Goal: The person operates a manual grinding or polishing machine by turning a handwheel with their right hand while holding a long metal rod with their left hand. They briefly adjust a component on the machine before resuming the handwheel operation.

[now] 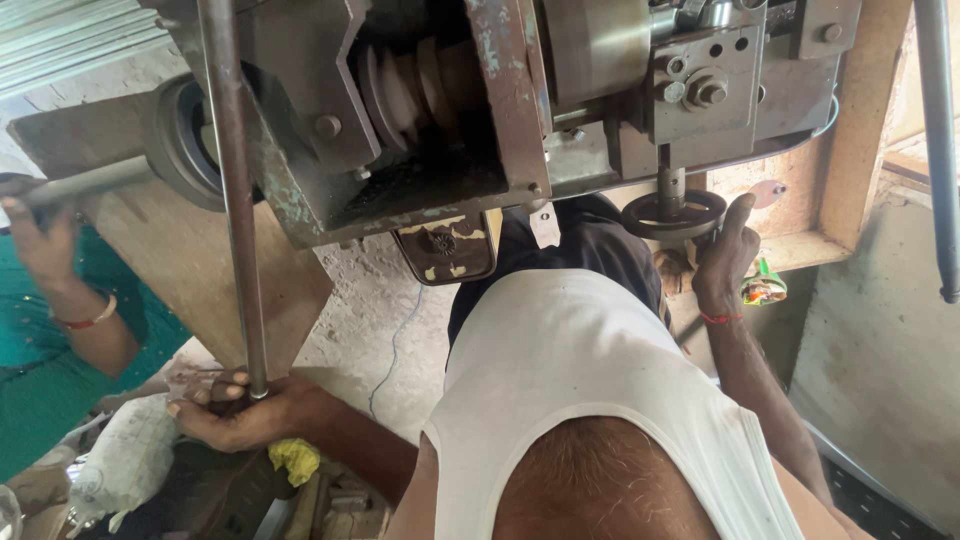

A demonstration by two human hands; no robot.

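Left hand, lower left of frame: fingers curled and pressed around the bottom end of a long grey steel rod. Rod's long axis is near vertical, running from the hand up past the top edge, tilted slightly left at the top.

Right hand, right of centre: fingers wrapped onto the rim of a small dark round handwheel, thumb up along its right side. Wheel lies about flat, its short shaft vertical, going up into the grey worn metal machine body that fills the upper frame.

Around: yellow rag just beside the left wrist; stepped pulley inside the machine housing; the person's white vest blocks the lower centre. At left edge, another person's hand in a teal sleeve grips a second grey bar, lying near horizontal.
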